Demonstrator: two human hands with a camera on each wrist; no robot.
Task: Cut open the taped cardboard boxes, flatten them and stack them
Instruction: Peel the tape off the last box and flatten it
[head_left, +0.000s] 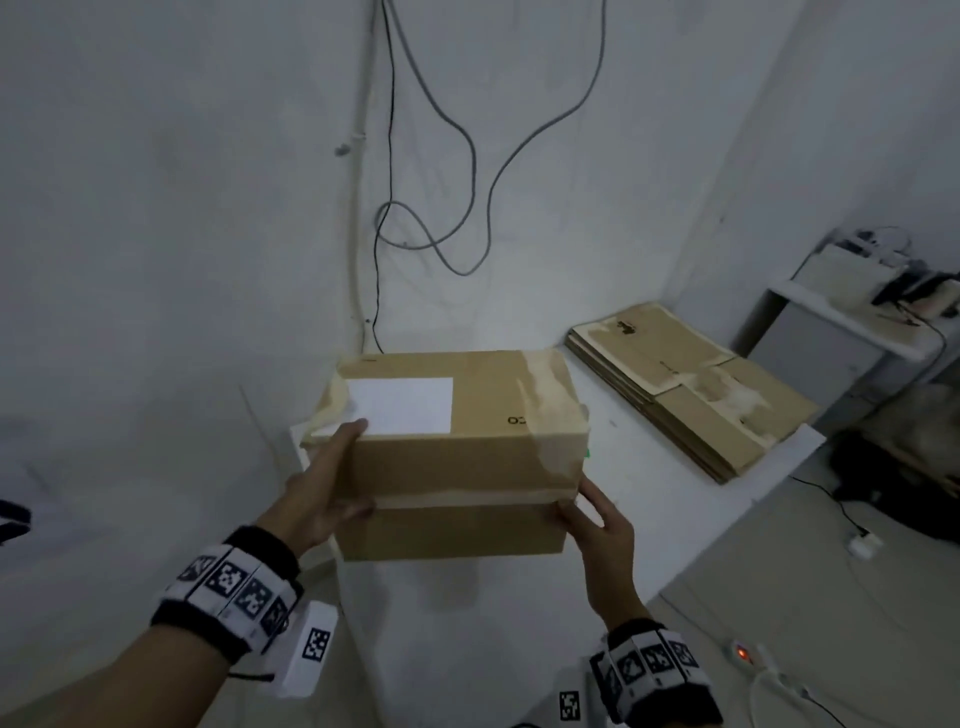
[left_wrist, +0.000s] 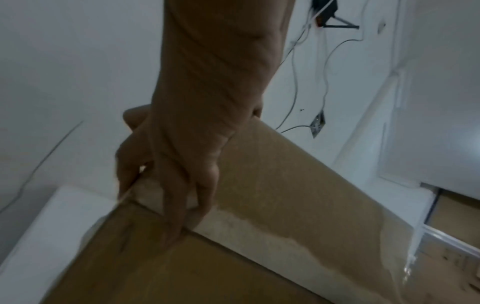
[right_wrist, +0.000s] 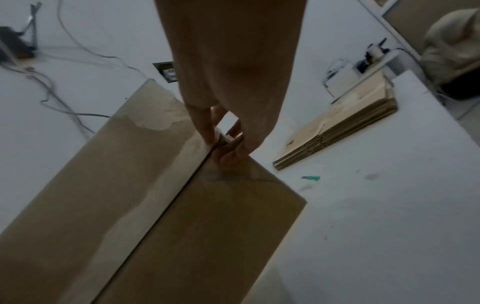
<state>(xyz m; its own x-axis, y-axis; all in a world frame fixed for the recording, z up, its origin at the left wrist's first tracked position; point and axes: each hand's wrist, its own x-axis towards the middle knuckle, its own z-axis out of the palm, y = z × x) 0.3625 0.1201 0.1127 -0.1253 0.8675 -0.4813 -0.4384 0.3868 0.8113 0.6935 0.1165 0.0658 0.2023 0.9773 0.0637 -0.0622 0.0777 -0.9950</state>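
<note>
While box (head_left: 457, 457) hangs above worktop (head_left: 649, 467), my left grip (head_left: 322, 493) and right grip (head_left: 597, 525) clasp its ends (tape uncut).

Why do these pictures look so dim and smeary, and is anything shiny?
Head view: dim, bluish light; room edges bend from the wide lens; the taped brown cardboard box is fairly sharp. Left wrist view: the left hand looks soft, and clear tape glints at the right. Right wrist view: grainy, the right hand blurred, a pale sheen along the box's taped seam.
</note>
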